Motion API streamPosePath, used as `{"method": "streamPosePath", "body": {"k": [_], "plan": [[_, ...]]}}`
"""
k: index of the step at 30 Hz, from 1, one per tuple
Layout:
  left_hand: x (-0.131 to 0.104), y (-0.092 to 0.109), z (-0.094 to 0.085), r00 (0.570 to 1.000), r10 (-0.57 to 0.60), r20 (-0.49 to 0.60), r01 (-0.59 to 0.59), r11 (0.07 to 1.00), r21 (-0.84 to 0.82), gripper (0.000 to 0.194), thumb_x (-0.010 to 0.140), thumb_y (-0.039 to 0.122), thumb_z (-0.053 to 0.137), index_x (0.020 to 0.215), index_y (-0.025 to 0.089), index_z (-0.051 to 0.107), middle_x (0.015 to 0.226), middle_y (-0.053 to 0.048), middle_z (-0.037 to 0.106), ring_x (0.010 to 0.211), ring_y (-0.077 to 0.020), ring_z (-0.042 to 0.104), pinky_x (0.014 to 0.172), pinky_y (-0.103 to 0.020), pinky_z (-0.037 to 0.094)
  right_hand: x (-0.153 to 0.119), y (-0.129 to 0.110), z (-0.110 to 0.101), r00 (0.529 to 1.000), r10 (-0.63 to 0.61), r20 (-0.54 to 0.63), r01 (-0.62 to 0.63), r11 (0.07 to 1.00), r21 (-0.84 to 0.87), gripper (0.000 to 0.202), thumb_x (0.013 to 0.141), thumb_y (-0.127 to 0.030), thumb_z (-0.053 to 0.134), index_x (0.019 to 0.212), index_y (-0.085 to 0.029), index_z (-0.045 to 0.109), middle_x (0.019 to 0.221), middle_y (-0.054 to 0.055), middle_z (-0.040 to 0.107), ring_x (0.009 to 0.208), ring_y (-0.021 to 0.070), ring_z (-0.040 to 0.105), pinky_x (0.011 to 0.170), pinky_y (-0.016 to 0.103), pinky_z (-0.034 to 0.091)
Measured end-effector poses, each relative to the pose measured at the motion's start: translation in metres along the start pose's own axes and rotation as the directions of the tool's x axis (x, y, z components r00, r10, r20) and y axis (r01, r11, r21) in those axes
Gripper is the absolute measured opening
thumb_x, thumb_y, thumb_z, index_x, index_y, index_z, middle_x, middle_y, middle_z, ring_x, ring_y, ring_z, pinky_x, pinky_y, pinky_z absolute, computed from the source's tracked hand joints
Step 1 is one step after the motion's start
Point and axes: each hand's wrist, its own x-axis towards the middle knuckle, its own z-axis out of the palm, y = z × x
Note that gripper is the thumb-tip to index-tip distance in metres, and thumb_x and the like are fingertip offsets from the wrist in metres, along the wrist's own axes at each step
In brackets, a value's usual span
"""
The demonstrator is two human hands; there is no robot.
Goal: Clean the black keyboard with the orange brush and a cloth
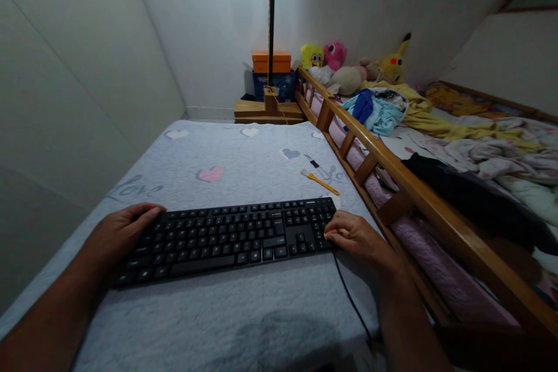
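A black keyboard (235, 238) lies flat on the pale blue bedspread (261, 325), its number pad towards the right. My left hand (120, 235) grips the keyboard's left end, with the thumb along its top corner. At the right end, my right hand (355, 235) has its fingers closed on a small yellowish piece, mostly hidden, against the number-pad keys. From beneath that end a black cable (351, 296) runs towards the near edge. Beyond the keyboard lie a yellow-handled brush (320, 181) and a thin tool with a black middle (314, 163).
A wooden bed rail (370, 139) runs along the right side, close to my right arm. Behind it are rumpled clothes (379, 110) and plush toys (335, 55). A black pole (272, 23) on a wooden base and an orange box (271, 61) stand at the far end.
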Motion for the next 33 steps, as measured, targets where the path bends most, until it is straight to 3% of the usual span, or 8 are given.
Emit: {"method": "streamPosePath", "body": {"k": [5,11,20,28,33], "plan": [[0.002,-0.003,0.000,1.000,0.005,0.019,-0.005,1.000,-0.001,0.050,0.075,0.060,0.056,0.100,0.019,0.073,0.102,-0.006,0.077,0.096,-0.0279,0.069,0.080,-0.032,0.049,-0.002,0.000,0.000,1.000,-0.004,0.006,0.004,1.000,0.004,0.012,0.085,-0.015,0.062,0.080,-0.019,0.072,0.083,0.003,0.062,0.079,0.0163,0.061,0.070,0.027,0.045],[0.000,0.001,-0.001,1.000,-0.010,0.016,0.010,1.000,-0.011,0.052,0.074,0.061,0.056,0.101,0.020,0.073,0.100,-0.006,0.077,0.095,-0.0291,0.069,0.078,-0.034,0.050,0.000,-0.001,0.004,0.996,-0.009,-0.088,0.007,1.000,-0.026,0.011,0.087,-0.018,0.062,0.081,-0.019,0.071,0.083,0.004,0.062,0.081,0.0175,0.061,0.074,0.029,0.046],[-0.001,0.002,-0.001,1.000,0.000,0.007,0.000,1.000,-0.015,0.051,0.073,0.060,0.057,0.099,0.019,0.073,0.101,-0.006,0.077,0.098,-0.0293,0.068,0.079,-0.032,0.051,-0.008,-0.004,0.001,1.000,0.015,-0.006,-0.015,1.000,-0.002,0.012,0.084,-0.016,0.063,0.078,-0.020,0.072,0.082,0.003,0.063,0.076,0.0157,0.060,0.067,0.026,0.045],[0.002,-0.004,0.000,0.999,-0.014,0.033,0.015,1.000,-0.018,0.051,0.075,0.061,0.057,0.102,0.021,0.073,0.099,-0.005,0.077,0.093,-0.0273,0.070,0.079,-0.032,0.050,-0.011,-0.012,0.009,0.998,-0.008,-0.069,0.010,0.999,0.031,0.011,0.088,-0.018,0.062,0.081,-0.020,0.070,0.085,0.004,0.062,0.081,0.0171,0.061,0.071,0.028,0.046],[0.003,-0.005,0.000,1.000,0.014,0.028,-0.014,1.000,0.009,0.047,0.077,0.058,0.057,0.100,0.020,0.073,0.099,-0.004,0.077,0.093,-0.0261,0.069,0.078,-0.030,0.049,-0.010,-0.016,0.016,0.999,-0.038,-0.027,0.037,0.998,-0.042,0.013,0.087,-0.014,0.061,0.081,-0.020,0.070,0.085,0.003,0.061,0.079,0.0164,0.060,0.070,0.027,0.045]]}}
